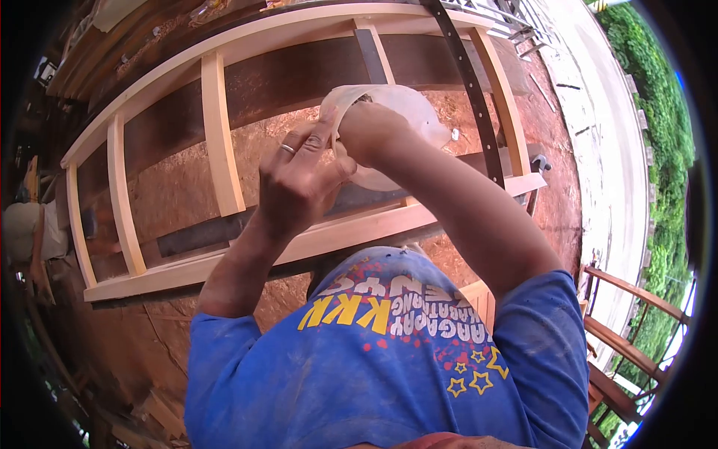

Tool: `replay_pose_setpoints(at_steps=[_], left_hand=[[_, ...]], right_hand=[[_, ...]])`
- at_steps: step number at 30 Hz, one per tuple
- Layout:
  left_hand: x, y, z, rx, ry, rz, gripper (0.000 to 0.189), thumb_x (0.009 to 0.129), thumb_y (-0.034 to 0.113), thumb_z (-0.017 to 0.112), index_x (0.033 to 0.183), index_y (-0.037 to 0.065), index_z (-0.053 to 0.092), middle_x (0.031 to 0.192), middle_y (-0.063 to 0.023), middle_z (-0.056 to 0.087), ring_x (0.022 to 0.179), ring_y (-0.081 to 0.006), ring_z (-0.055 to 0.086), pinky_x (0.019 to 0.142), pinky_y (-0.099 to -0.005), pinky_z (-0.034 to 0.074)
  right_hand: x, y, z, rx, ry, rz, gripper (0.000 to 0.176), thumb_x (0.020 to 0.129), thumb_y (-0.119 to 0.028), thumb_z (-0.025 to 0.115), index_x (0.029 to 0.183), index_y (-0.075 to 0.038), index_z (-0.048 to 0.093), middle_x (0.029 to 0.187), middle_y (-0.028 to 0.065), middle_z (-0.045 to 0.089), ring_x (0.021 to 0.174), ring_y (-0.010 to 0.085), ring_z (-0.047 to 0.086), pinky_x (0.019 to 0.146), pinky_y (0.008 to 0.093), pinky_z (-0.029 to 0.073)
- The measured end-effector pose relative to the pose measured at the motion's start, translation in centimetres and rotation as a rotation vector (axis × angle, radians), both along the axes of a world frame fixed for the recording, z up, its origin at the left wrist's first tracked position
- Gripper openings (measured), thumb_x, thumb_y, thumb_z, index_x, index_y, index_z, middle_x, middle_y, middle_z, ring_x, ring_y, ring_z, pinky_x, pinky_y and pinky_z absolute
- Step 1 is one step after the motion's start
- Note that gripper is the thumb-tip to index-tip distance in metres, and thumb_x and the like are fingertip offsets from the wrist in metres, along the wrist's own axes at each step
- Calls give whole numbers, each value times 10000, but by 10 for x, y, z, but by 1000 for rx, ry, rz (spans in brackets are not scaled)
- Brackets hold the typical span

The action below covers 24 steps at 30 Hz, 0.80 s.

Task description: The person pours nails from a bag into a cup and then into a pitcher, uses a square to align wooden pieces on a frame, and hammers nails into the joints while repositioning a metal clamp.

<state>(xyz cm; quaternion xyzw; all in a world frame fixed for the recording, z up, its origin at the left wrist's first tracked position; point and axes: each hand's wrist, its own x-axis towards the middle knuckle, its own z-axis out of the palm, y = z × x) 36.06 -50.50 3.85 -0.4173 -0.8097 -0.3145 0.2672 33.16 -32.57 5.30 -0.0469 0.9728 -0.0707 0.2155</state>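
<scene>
A whitish translucent plastic container or bag (415, 112) is held up over the wooden frame (221, 142). My left hand (303, 168), with a ring on one finger, grips its left edge between thumb and fingers. My right hand (370, 135) reaches into its opening, and the fingertips are hidden inside, near something small and dark. What the right fingers hold cannot be made out. The light wood frame, with several crosspieces, lies below both hands.
A dark perforated metal strip (471, 82) crosses the frame's right part. A hammer-like tool (540, 162) is by the frame's right corner. Dark boards lie under the frame on reddish ground (168, 176). Wooden railings (624, 340) stand at lower right.
</scene>
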Motion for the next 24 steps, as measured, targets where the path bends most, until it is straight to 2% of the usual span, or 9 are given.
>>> replay_pose_setpoints(at_steps=[2,4,5,7,9,12,15,18,24], left_hand=[[0,1,-2,2,1,10,195,671,147,869,829,186,762,1338,-216,703,1102,-323,715,850,-381,622],[-1,-1,-6,4,3,-3,183,680,69,857,796,136,733,1352,-238,695,1124,-333,714,864,-389,617],[-1,-3,-8,2,-2,-6,183,685,30,852,780,112,718,1359,-249,691,1134,-339,714,871,-394,614],[-2,-5,-8,-9,1,-1,185,689,23,853,774,107,713,1359,-252,689,1133,-340,715,876,-392,617],[-5,-8,-10,-8,3,19,186,687,51,863,785,122,722,1360,-241,690,1128,-336,713,876,-390,619],[-7,-13,-19,20,4,57,196,679,112,884,814,153,748,1362,-215,695,1122,-325,707,871,-386,619],[-13,-13,-21,49,30,87,195,684,97,885,818,151,753,1367,-216,692,1136,-319,706,872,-380,619],[-26,-17,-22,63,46,124,188,697,80,875,827,154,762,1374,-211,690,1146,-307,705,876,-377,620],[-67,-22,-48,57,93,173,157,721,74,857,815,145,754,1374,-184,694,1151,-299,706,870,-377,626]], right_hand=[[-2,-6,-7,38,7,7,202,879,-155,725,1032,-38,787,1073,183,772,1050,332,750,885,457,600],[-9,-8,-9,78,-46,-2,355,891,-186,724,1201,-19,679,1146,170,763,1095,319,742,915,442,593],[-16,-7,-12,96,-109,-10,534,912,-213,717,1371,12,566,1216,171,748,1139,319,730,947,430,583],[-25,-8,-15,99,-191,-25,683,940,-239,698,1530,31,483,1281,171,737,1185,321,718,985,420,571],[-30,-11,-14,71,-223,-39,615,956,-235,677,1506,5,543,1271,169,743,1189,325,718,999,425,566],[-31,-14,-6,110,-296,134,435,978,-238,637,1364,-47,698,1262,161,752,1188,328,722,1007,441,562],[-32,-13,-3,49,-223,44,270,907,-140,666,1107,-4,787,1182,189,767,1114,362,737,952,459,580],[-46,-24,-1,102,-217,4,326,943,-141,661,1237,-57,774,1247,166,757,1174,341,726,991,447,572],[-68,-27,-16,14,-70,-13,266,923,-129,705,1151,-21,788,1187,197,766,1139,345,737,960,436,592]])
